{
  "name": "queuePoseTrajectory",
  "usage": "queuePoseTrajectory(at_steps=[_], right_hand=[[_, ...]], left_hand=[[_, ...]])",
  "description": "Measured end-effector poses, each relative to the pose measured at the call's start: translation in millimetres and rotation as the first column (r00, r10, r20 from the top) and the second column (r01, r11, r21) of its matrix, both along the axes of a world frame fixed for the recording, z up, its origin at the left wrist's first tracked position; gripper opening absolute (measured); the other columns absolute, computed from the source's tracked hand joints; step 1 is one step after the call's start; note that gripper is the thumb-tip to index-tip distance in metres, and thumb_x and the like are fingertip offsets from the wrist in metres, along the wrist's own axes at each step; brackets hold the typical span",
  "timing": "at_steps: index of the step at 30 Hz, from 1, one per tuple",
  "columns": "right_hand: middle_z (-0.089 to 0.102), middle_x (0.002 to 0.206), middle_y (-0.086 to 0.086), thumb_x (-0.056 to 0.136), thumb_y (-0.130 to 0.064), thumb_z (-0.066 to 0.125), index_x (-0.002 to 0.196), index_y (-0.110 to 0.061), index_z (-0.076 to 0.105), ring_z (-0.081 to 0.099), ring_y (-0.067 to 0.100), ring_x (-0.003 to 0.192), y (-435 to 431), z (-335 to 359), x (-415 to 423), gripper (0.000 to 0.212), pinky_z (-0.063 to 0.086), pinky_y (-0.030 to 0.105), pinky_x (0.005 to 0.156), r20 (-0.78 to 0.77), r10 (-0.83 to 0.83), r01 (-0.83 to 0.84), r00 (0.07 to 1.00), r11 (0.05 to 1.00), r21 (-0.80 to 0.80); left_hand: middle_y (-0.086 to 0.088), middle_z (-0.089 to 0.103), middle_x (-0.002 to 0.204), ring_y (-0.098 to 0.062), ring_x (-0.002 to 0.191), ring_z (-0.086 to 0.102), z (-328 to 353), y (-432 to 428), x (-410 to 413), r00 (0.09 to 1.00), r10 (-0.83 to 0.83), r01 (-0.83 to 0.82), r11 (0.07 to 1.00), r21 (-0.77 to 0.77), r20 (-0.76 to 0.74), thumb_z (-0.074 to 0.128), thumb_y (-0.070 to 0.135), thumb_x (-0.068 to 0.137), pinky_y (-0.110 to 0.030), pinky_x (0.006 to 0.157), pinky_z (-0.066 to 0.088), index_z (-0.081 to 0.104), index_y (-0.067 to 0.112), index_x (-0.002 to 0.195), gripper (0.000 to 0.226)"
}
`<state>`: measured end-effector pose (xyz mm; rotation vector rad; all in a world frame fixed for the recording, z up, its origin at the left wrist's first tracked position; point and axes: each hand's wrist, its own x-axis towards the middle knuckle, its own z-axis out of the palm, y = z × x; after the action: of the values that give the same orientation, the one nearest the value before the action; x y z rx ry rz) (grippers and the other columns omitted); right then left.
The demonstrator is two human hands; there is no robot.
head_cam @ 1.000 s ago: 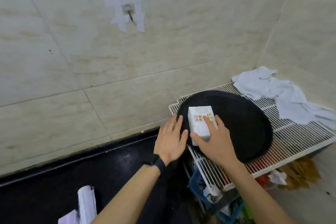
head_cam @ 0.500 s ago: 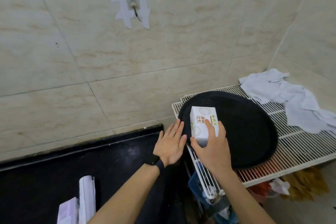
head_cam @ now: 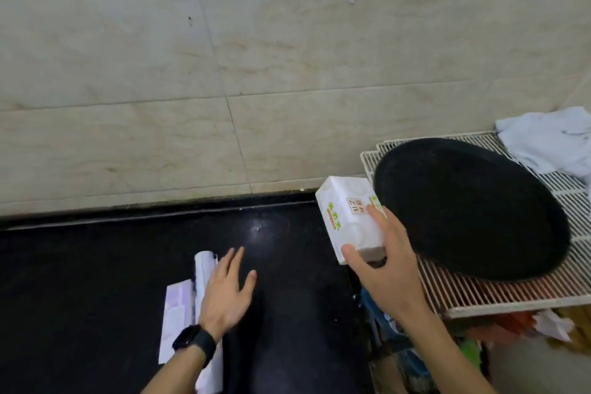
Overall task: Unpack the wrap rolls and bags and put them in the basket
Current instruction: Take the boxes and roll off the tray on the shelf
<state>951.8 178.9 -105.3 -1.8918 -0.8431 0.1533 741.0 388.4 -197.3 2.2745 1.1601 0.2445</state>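
Note:
My right hand [head_cam: 388, 269] grips a small white box [head_cam: 350, 217] with green and orange print, held in the air just left of the black round tray [head_cam: 473, 211]. My left hand [head_cam: 228, 293] hovers open, fingers spread, above the black counter [head_cam: 96, 281]. Beneath it lie a white wrap roll [head_cam: 204, 269] and a flat pale lilac box [head_cam: 176, 313], side by side. A black watch sits on my left wrist. No basket can be made out for certain.
The tray rests on a white wire rack [head_cam: 479, 294] at the right, with a crumpled white cloth [head_cam: 550, 141] at its far end. Below the rack are blue and coloured items [head_cam: 403, 358]. A tiled wall [head_cam: 224, 73] stands behind the counter.
My right hand lifted the white box off the tray and carried it left. My left hand left the tray's edge and swung down-left over the roll. The view turned left and down.

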Motion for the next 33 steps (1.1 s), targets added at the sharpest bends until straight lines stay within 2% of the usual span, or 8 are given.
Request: queuePoseTrajectory(at_steps=[3, 7, 10, 15, 18, 24, 29, 33], right_hand=[[0.025, 0.153, -0.025, 0.074, -0.064, 0.065, 0.146, -0.054, 0.030, 0.024, -0.025, 0.128, 20.2, -36.8, -43.1, 0.081, 0.028, -0.005, 0.091, -0.102, 0.087, -0.101, 0.991, 0.985, -0.138], [0.017, 0.160, -0.019, 0.078, -0.061, 0.066, 0.152, -0.045, 0.020, 0.038, 0.010, 0.138, 37.5, -93.4, -92.1, 0.089, 0.035, 0.022, 0.098, -0.244, 0.134, -0.210, 0.961, 0.924, -0.321], [0.009, 0.163, -0.015, 0.084, -0.055, 0.067, 0.156, -0.040, 0.010, 0.037, 0.022, 0.142, 43.3, -127.3, -123.6, 0.093, 0.036, 0.025, 0.101, -0.285, 0.135, -0.250, 0.949, 0.873, -0.420], [0.008, 0.165, 0.003, 0.087, -0.049, 0.069, 0.159, -0.034, -0.001, 0.029, 0.030, 0.145, 51.6, -157.5, -158.0, 0.101, 0.038, 0.044, 0.113, -0.173, 0.165, -0.230, 0.971, 0.836, -0.498], [0.003, 0.166, 0.005, 0.087, -0.051, 0.068, 0.160, -0.033, 0.001, 0.027, 0.032, 0.145, 49.1, -174.7, -172.6, 0.100, 0.035, 0.042, 0.112, -0.109, 0.194, -0.221, 0.975, 0.804, -0.552], [-0.005, 0.167, -0.005, 0.087, -0.056, 0.061, 0.157, -0.046, 0.001, 0.031, 0.037, 0.139, 36.7, -196.5, -190.9, 0.093, 0.041, 0.050, 0.108, 0.005, 0.119, -0.087, 0.993, 0.756, -0.648], [-0.002, 0.168, 0.004, 0.086, -0.065, 0.056, 0.158, -0.040, 0.010, 0.010, 0.037, 0.149, 45.0, -183.7, -197.2, 0.089, 0.021, 0.054, 0.120, 0.064, 0.077, 0.001, 0.995, 0.639, -0.769], [0.020, 0.161, 0.012, 0.086, -0.058, 0.061, 0.150, -0.020, 0.036, 0.020, 0.033, 0.145, 59.5, -159.7, -215.6, 0.078, 0.031, 0.054, 0.116, 0.112, 0.041, 0.043, 0.993, 0.755, -0.654]], left_hand=[[-0.011, 0.032, 0.159, -0.026, 0.148, 0.024, -19.0, 6.6, -54.9, 0.983, 0.124, -0.124, 0.992, 0.010, -0.132, 0.050, 0.043, 0.098, -0.039, 0.121, 0.019, 0.034, 0.013, 0.152, 0.064], [-0.013, 0.031, 0.158, -0.026, 0.149, 0.021, -33.3, 7.8, -108.3, 0.951, 0.207, -0.209, 0.978, 0.015, -0.231, 0.046, 0.045, 0.098, -0.037, 0.120, 0.018, 0.031, 0.011, 0.153, 0.066], [-0.013, 0.022, 0.162, -0.029, 0.148, 0.020, -42.2, 7.6, -132.3, 0.932, 0.256, -0.277, 0.960, -0.049, -0.254, 0.046, 0.049, 0.097, -0.038, 0.121, 0.018, 0.027, 0.015, 0.154, 0.069], [-0.009, 0.007, 0.165, -0.035, 0.147, 0.019, -58.0, 14.7, -154.2, 0.918, 0.250, -0.310, 0.937, -0.161, -0.309, 0.046, 0.053, 0.094, -0.043, 0.118, 0.025, 0.015, 0.026, 0.157, 0.076], [-0.008, 0.007, 0.165, -0.036, 0.145, 0.024, -65.9, 17.0, -158.7, 0.921, 0.229, -0.301, 0.932, -0.201, -0.314, 0.048, 0.052, 0.094, -0.044, 0.115, 0.031, 0.010, 0.027, 0.157, 0.079], [-0.007, 0.019, 0.162, -0.033, 0.137, 0.039, -76.6, 24.0, -158.7, 0.955, 0.213, -0.264, 0.925, -0.272, -0.205, 0.056, 0.045, 0.090, -0.044, 0.105, 0.042, 0.011, 0.019, 0.154, 0.083], [-0.010, 0.042, 0.147, -0.039, 0.119, 0.054, -79.2, 29.4, -160.6, 0.958, 0.210, -0.261, 0.920, -0.291, -0.197, 0.062, 0.057, 0.082, -0.047, 0.086, 0.048, 0.013, 0.026, 0.146, 0.085], [-0.012, 0.051, 0.135, -0.038, 0.108, 0.058, -72.7, 30.9, -166.3, 0.954, 0.261, -0.298, 0.887, -0.354, -0.149, 0.064, 0.045, 0.082, -0.045, 0.083, 0.050, 0.017, 0.030, 0.141, 0.077]])
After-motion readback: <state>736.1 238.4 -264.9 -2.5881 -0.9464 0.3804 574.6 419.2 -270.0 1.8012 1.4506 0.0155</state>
